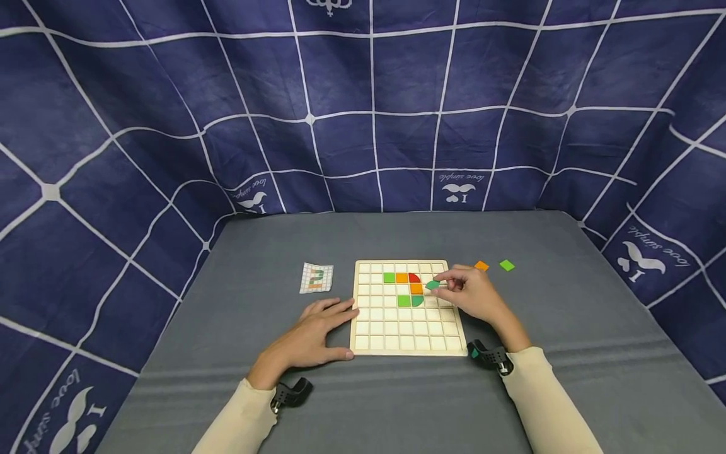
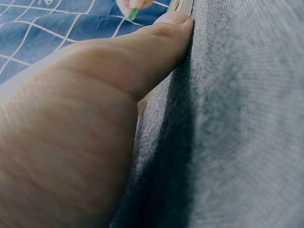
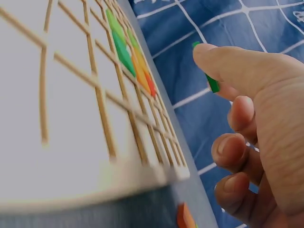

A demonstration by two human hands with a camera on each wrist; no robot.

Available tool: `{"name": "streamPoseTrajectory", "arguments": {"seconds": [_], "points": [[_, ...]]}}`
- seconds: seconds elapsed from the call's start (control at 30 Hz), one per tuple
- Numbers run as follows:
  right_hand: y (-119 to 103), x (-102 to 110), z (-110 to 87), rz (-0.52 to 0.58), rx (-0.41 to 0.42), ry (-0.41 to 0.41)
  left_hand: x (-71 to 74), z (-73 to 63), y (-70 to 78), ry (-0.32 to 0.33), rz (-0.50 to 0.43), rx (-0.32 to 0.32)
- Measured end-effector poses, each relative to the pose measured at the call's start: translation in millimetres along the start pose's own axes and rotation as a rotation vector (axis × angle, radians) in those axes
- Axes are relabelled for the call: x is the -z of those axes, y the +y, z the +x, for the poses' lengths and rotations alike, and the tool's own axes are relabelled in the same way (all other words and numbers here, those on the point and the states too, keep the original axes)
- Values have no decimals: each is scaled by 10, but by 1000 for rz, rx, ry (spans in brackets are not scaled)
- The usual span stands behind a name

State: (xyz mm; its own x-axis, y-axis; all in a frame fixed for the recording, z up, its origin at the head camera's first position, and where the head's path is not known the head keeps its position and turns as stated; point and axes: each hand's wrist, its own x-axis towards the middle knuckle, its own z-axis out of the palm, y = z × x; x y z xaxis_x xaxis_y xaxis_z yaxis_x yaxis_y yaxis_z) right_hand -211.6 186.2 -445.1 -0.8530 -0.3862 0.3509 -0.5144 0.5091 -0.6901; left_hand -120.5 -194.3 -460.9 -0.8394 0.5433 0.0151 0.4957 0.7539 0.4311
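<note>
A square wooden grid board (image 1: 377, 328) lies on the grey table. Light green, orange, red and teal tiles fill some cells in its upper middle; the orange tile (image 1: 416, 289) is the one farthest right in the middle row. My right hand (image 1: 473, 293) pinches a teal-green tile (image 1: 433, 285) between thumb and fingertips, raised above the board's right half; in the right wrist view this tile (image 3: 212, 83) shows edge-on. My left hand (image 1: 314, 334) lies flat with spread fingers, its fingertips and thumb touching the board's left edge.
A small pattern card (image 1: 316, 278) with a coloured figure on a grid lies left of the board. Beyond my right hand are a loose orange tile (image 1: 481, 265) and a light green tile (image 1: 507, 265). A blue gridded curtain (image 1: 408, 145) hangs behind the table (image 1: 272, 246).
</note>
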Motion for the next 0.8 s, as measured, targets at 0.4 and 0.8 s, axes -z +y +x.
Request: {"name": "streamPoseTrajectory", "arguments": {"seconds": [0.4,0.8], "points": [[-178,-218,243,34,-58,-121,-5,3,12,7,0,-11],[-193,-420,316,92,-96,-234,-20,10,-14,6,9,-6]]}}
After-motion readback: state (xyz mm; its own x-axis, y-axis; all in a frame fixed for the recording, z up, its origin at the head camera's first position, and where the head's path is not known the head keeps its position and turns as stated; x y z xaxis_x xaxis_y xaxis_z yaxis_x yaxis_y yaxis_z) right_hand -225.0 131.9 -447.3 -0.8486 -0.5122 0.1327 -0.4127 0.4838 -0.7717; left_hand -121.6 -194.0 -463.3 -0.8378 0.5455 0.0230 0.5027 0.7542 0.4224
